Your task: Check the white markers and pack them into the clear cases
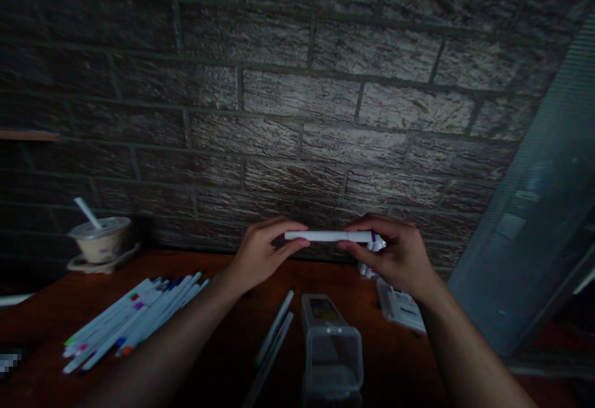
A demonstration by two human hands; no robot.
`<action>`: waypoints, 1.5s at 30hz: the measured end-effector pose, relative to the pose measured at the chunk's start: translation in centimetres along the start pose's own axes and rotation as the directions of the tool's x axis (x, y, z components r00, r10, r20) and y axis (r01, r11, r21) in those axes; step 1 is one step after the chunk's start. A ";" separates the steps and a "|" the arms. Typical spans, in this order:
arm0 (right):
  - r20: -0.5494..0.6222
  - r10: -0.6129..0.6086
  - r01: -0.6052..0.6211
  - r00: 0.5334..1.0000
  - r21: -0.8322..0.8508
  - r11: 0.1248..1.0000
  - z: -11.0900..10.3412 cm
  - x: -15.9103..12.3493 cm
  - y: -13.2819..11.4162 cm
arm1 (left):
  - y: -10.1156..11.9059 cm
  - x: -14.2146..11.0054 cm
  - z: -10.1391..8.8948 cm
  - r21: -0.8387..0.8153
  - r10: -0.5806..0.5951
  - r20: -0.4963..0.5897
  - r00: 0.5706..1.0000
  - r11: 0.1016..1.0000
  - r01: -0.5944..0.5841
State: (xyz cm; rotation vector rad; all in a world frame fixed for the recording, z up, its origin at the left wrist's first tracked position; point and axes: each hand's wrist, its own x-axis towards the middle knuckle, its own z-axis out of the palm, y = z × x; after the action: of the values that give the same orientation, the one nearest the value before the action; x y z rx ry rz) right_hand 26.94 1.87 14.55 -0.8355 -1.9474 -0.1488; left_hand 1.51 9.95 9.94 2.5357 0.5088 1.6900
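A white marker pen (325, 235) with a purple band near its right end is held level above the table, in front of the wall. My left hand (263, 250) pinches its left part between thumb and fingers. On the capped right part, my right hand (395, 250) has a similar pinch. A thin seam shows between barrel and cap, so the cap looks seated. Below the hands stands a clear plastic case (332, 352) with its opening facing me. Two more white markers (274, 333) lie to the left of that case.
A heap of white markers with coloured ends (134, 321) covers the table's left side. Behind it stands a drink cup with a straw (102, 237). A clear lid-like piece (400, 306) lies by my right forearm. The brick wall (297, 116) bounds the table (223, 340) at the back.
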 end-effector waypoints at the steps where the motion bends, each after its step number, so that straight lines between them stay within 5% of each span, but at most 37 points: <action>1: 0.013 0.003 -0.003 1.000 0.012 1.000 0.2 0.0 -0.4 | -0.1 -0.1 0.1 0.024 0.049 0.039 0.998 0.998 -0.050; 4: 0.039 -0.032 0.030 0.999 0.056 0.998 0.8 0.0 -1.6 | 0.2 -0.3 0.6 0.112 0.165 0.107 0.981 0.978 -0.176; 10: 0.085 -0.172 0.166 0.981 0.074 0.983 1.7 -0.3 -4.0 | 0.9 -0.5 1.5 0.099 0.224 0.111 0.968 0.967 -0.235; 25: 0.114 -0.222 0.204 0.968 0.152 0.967 1.5 -0.6 -5.0 | 1.7 -0.7 1.7 0.014 0.196 0.058 0.979 0.980 -0.197; 36: 0.112 -0.258 0.234 0.960 0.192 0.953 1.5 -0.3 -5.4 | 2.1 -0.7 1.6 0.187 0.222 -0.080 0.972 0.961 -0.204; 45: 0.064 -0.265 0.254 0.962 0.139 0.957 1.3 -0.4 -5.4 | 1.8 -0.9 1.9 0.157 0.235 -0.087 0.968 0.963 -0.220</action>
State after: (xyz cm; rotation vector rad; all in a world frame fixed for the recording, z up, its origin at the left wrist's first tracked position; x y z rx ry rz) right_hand 22.75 -1.85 14.85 -0.5044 -2.1150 -0.1433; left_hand 3.32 8.20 8.82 2.7114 0.3709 1.9390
